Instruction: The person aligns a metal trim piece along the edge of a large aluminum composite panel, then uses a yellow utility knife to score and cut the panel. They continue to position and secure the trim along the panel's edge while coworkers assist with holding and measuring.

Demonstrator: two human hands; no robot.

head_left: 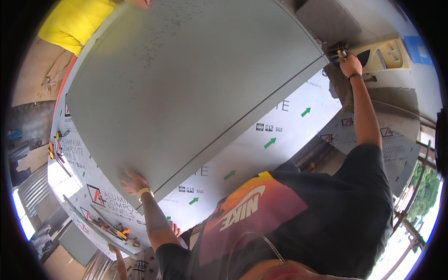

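A large grey composite panel (200,88) lies face up in front of me, with a thin dark line running along its near edge. My left hand (133,182) rests on the panel's near left corner, palm down and fingers spread. At the far right corner, my right hand (351,66) is closed around a small tool (344,54) with orange and dark parts. Its exact kind is too small to make out. Beneath the grey panel lies a white film-covered panel (284,128) printed with green arrows.
A person in a yellow sleeve (77,23) stands at the far left, one hand on the panel's far edge. Another person's hand (175,228) shows near my left forearm. Orange and black tools (122,232) lie at lower left. A cream basin (385,56) stands beyond my right hand.
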